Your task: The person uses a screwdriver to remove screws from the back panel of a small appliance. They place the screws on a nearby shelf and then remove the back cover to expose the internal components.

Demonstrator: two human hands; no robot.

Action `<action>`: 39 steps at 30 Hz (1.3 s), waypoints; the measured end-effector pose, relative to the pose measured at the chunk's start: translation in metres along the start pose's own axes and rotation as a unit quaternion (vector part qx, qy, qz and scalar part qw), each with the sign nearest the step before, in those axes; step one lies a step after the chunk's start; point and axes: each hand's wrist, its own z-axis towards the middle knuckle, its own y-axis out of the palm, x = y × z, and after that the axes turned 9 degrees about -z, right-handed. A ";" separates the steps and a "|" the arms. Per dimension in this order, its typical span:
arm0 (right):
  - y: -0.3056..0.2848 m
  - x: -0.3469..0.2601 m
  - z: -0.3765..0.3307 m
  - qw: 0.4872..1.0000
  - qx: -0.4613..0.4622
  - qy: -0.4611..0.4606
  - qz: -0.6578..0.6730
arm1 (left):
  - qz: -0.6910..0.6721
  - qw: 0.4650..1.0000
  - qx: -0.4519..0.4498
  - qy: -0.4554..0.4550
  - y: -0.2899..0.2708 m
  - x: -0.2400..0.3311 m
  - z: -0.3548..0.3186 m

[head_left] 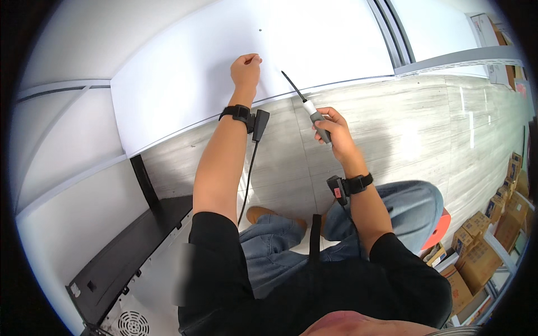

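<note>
**A:** Status: our left hand (245,66) is up on the white panel (224,73), fingertips pinched together on something too small to identify, maybe a screw. Right hand (335,131) is closed around the grey handle of the screwdriver (307,105); its black shaft points up-left toward the panel, tip just short of the panel's lower edge and apart from the left hand.

**B:** Risks?

**A:** As we judge it: the pinched piece is tiny, so if the fingers relax it drops onto the pale wood-grain floor (426,123) and would be hard to spot. The tip could skate on the smooth panel face and scratch it, or jab the left fingers if we bring it in off-axis. A cable (247,173) hangs from the left wristband (237,113) and could snag a knee.

**B:** Surroundings?

**A:** No bench; the panel stands on the floor, a small dark hole (260,29) near its top. Black panel (129,246) lies lower left with a vented white unit (133,323) beside it. Cardboard boxes (476,252) stacked right. We're seated, jeans, brown shoe (259,213) visible.
</note>
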 end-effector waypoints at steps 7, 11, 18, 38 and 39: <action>0.001 0.005 0.027 0.999 0.019 0.003 0.039 | 0.232 0.960 0.045 0.151 0.029 -0.017 0.032; -0.002 0.009 0.030 0.999 0.021 0.011 0.035 | 0.280 0.945 0.063 0.156 0.040 -0.010 0.040; -0.005 0.002 0.021 0.999 0.023 0.020 0.026 | 0.256 0.958 0.030 0.125 0.035 -0.006 0.038; 0.182 -0.063 -0.145 0.815 -0.555 0.047 -0.159 | -0.410 0.858 0.311 0.010 -0.258 0.094 -0.328; 0.187 -0.063 -0.156 0.807 -0.566 0.037 -0.164 | -0.429 0.847 0.314 0.017 -0.262 0.094 -0.341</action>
